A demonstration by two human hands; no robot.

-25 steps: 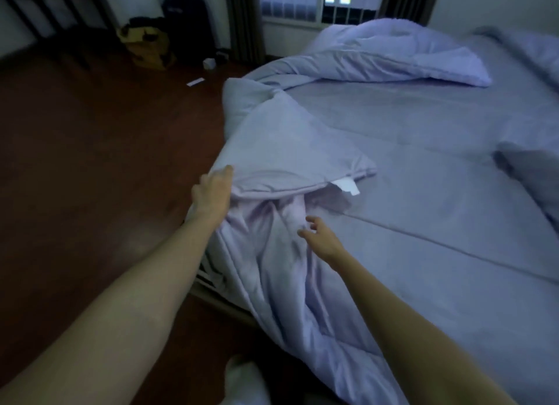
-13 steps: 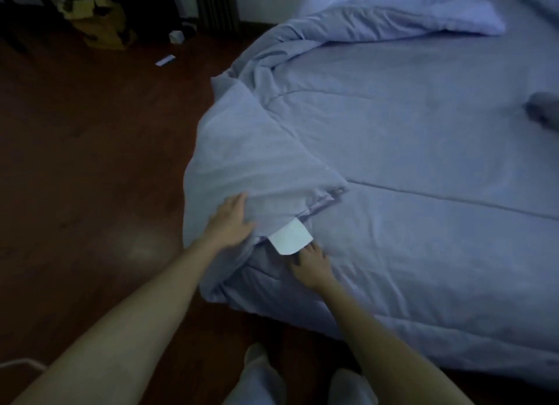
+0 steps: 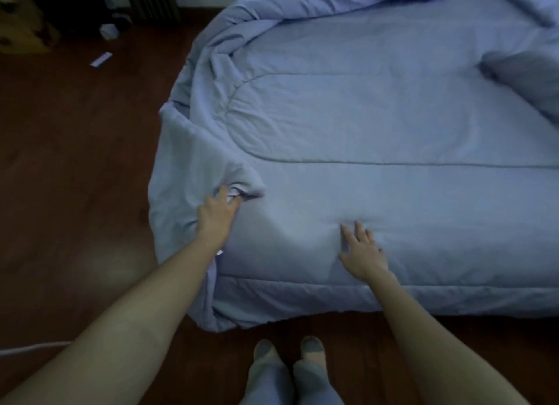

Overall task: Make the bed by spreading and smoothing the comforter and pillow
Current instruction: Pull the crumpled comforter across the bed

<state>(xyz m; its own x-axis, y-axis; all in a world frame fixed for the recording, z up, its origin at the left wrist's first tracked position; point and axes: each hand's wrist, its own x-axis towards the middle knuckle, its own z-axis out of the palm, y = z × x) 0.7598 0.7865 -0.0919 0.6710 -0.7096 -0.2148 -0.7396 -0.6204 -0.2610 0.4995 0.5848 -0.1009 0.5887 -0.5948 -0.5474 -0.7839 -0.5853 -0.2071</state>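
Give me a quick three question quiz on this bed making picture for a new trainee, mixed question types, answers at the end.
1. True or false: the right hand lies flat and open on the comforter.
2. Which hand has a grip on the folded comforter corner? A) left hand B) right hand C) neither
3. Fill in: the bunched, unsmoothed part of the comforter runs along the bed's ______ edge, toward the far end.

Key
1. True: fingers spread, palm down near the near edge.
2. A: the left hand holds the fabric at the near left corner.
3. Left.
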